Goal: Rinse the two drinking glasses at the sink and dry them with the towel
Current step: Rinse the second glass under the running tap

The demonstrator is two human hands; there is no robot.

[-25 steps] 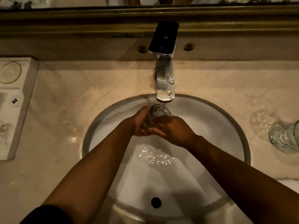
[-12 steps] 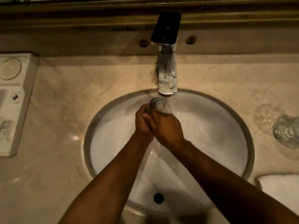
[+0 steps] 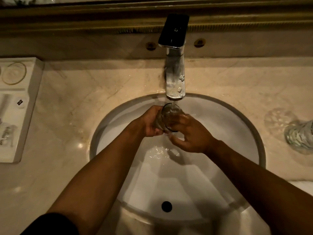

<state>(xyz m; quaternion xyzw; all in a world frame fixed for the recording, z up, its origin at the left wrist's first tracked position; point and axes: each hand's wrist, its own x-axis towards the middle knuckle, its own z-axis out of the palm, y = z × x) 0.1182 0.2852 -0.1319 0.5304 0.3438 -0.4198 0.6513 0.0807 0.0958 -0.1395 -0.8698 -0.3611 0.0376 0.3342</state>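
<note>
A clear drinking glass (image 3: pixel 167 114) is tilted under the running faucet (image 3: pixel 175 77), and water pours into its mouth. My left hand (image 3: pixel 149 122) wraps around the glass from the left. My right hand (image 3: pixel 189 136) touches its right side and base with the fingers spread. The second glass (image 3: pixel 299 136) lies on the marble counter at the far right edge, partly cut off. A strip of white towel (image 3: pixel 303 185) shows at the right edge, below that glass.
The white oval sink basin (image 3: pixel 237 126) has a dark overflow hole (image 3: pixel 166 206) on its near wall. A white amenity tray (image 3: pixel 15 106) sits on the counter (image 3: pixel 67 106) at far left. A wall and a gilded frame edge stand behind the faucet.
My right hand has slid from covering the glass to its right side, its fingers now spread. The glass has tipped more toward the stream. The view has shifted slightly.
</note>
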